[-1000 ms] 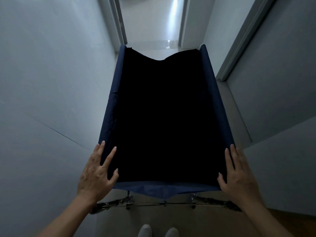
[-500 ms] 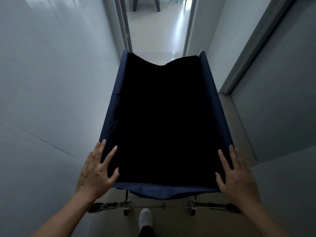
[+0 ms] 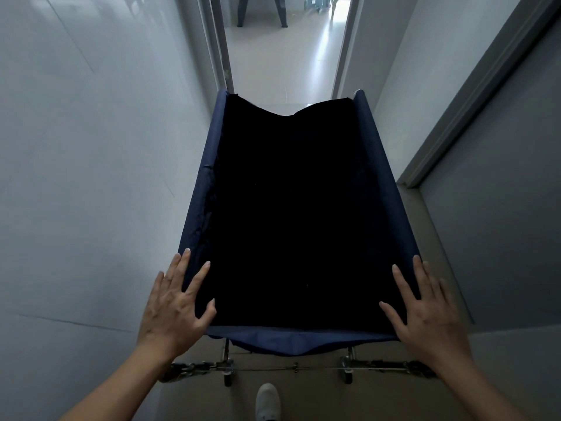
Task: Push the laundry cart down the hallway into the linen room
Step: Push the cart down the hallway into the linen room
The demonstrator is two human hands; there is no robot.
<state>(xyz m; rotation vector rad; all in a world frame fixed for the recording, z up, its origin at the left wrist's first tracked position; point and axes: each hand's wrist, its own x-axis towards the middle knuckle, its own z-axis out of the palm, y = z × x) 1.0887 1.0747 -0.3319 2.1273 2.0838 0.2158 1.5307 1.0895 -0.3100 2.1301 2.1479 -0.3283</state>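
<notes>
The laundry cart (image 3: 379, 165) is a dark blue fabric bin on a wheeled metal frame (image 3: 212, 366), and it fills the narrow hallway ahead of me. Its inside is black and I cannot see any contents. My left hand (image 3: 173, 311) lies over the near left corner, fingers spread along the side rail and thumb on the near rim. My right hand (image 3: 425, 317) grips the near right corner the same way. The cart's far end sits at an open doorway (image 3: 285, 71) onto a brighter room.
A pale tiled wall (image 3: 91, 177) runs close along the cart's left side. On the right stand a grey shut door (image 3: 501, 192) and its frame. Dark furniture legs (image 3: 261, 10) stand in the far room. My white shoe (image 3: 267, 401) is behind the cart.
The cart and I have moved forward down the hallway; the doorway and the room beyond are nearer. Both hands stay on the near corners. One foot has stepped forward.
</notes>
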